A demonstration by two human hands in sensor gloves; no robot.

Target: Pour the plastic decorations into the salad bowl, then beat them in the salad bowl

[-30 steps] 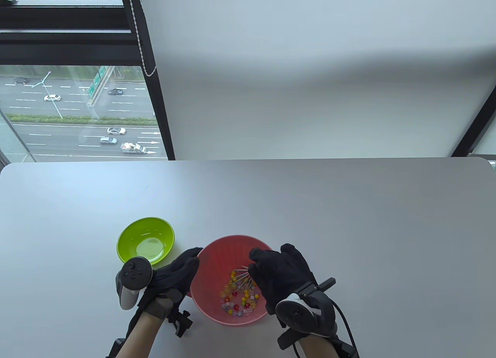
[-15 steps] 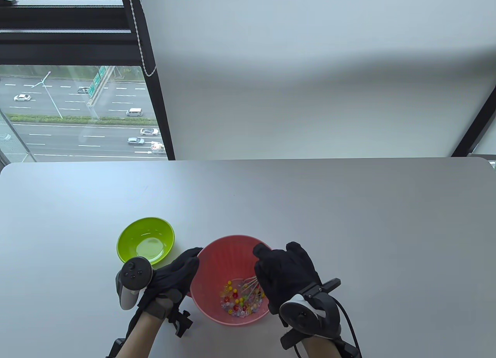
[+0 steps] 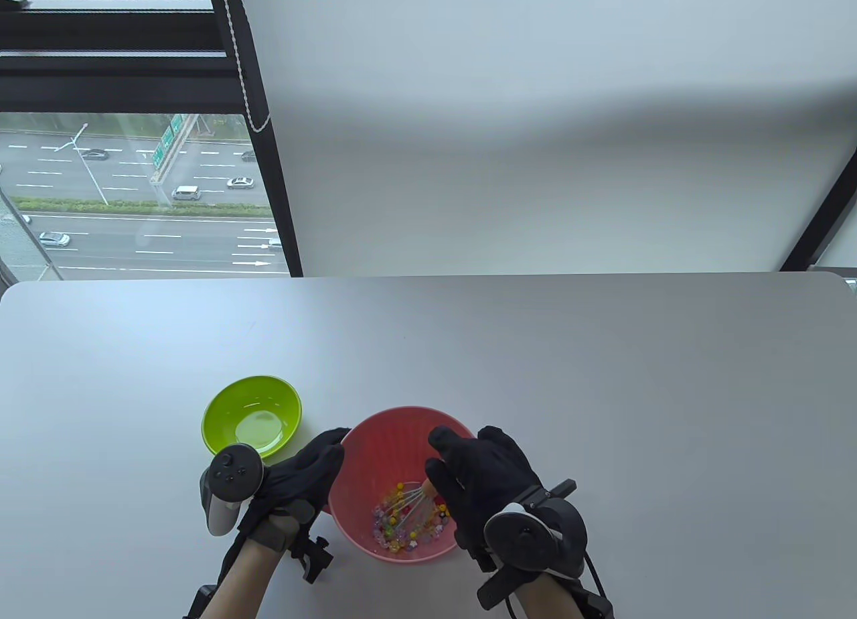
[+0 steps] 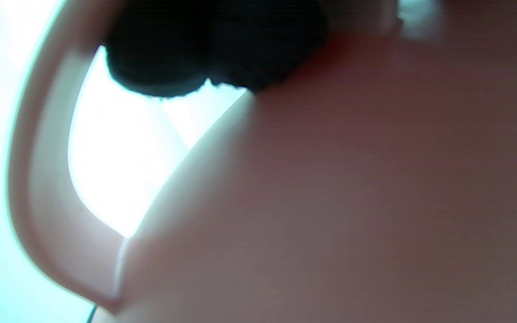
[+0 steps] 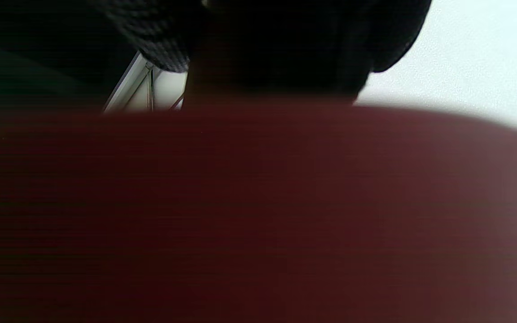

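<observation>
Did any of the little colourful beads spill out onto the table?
No, nothing looks spilled. The beads all sit inside the pink bowl, where the right hand holds a whisk in them. The left hand steadies the bowl's side. The green bowl stands upright beside it.
</observation>
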